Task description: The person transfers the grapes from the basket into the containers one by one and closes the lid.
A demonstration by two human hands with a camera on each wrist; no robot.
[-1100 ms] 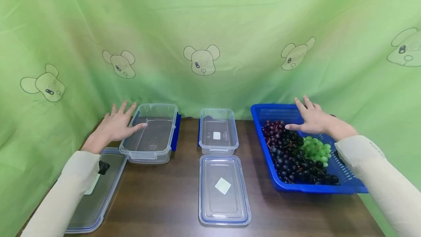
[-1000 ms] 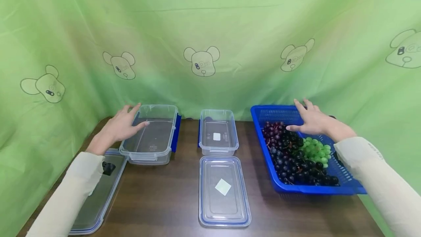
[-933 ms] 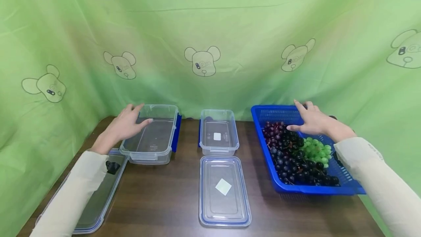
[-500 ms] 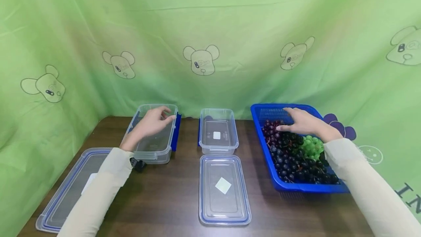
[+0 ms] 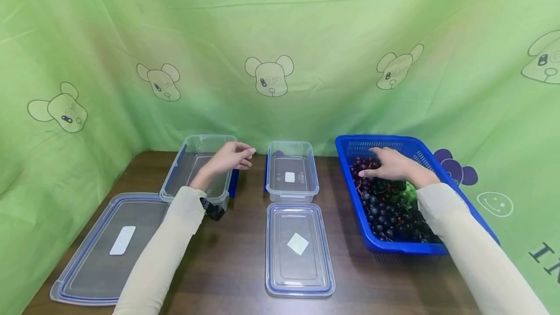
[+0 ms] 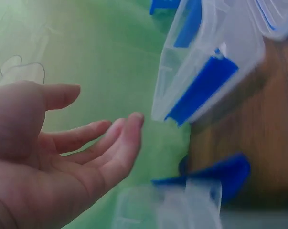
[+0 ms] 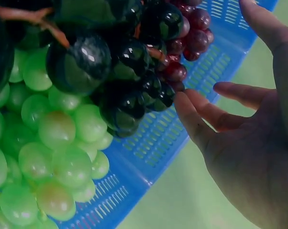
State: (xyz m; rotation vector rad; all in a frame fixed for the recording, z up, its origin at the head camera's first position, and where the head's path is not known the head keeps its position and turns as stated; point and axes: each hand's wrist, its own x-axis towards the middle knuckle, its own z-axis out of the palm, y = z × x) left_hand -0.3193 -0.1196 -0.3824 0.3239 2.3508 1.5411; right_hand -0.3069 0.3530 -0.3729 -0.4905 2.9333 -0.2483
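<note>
Basket (image 5: 407,248) of grapes (image 5: 378,208) points its long axis straight ahead beneath the wide-spread right hand (image 5: 388,165), the left hand (image 5: 229,157) half-spread near a plastic container (image 5: 198,160).

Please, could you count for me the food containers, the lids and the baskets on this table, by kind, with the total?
Clear food containers: 2 (larger container, smaller container)
Lids: 2 (larger lid, smaller lid)
Blue plastic basket: 1
Total: 5

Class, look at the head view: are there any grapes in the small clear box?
No, the grapes in sight lie in the blue basket, and none show through the small box.
</note>
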